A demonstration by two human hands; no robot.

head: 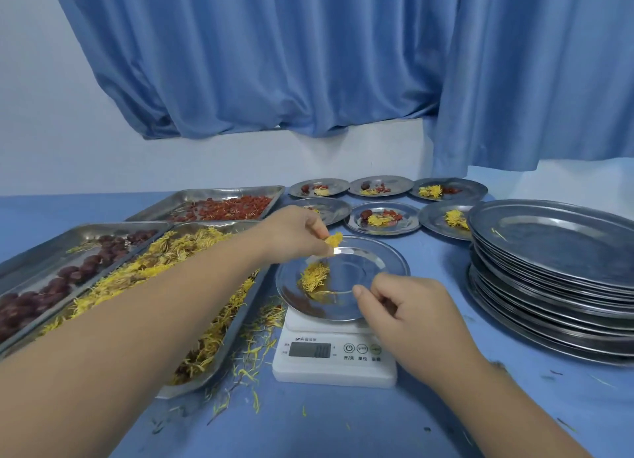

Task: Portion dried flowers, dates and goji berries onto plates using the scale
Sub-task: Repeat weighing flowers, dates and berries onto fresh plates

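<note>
At the far left a steel tray [48, 248] is holding dark red dates [79, 272], and just beside it a second tray [192, 385] is lying heaped with yellow dried flowers [171, 251]. Behind those two, a third tray [206, 195] is carrying the goji berries [233, 207]. Loose petals [254, 354] are lying scattered over the blue table cover [326, 423] between the flower tray and the scale.

The person's left arm is reaching across the flower tray, and the left hand [295, 231] is pinching a small tuft of dried flower [333, 240] between thumb and fingertips, just over the far left rim of a round steel plate [370, 265]. That plate is sitting on a white kitchen scale [334, 361], with a clump of flowers [314, 277] lying on its left half. The display is too blurred for me to read.

The right hand [411, 317] is hovering at the plate's near right rim with its fingers curled in; I cannot tell whether it is holding anything.

Further back, six small plates [408, 217] are standing in two rows, most showing flowers, berries and dates. At the far right a tall stack of plates [555, 241] is resting on the table
</note>
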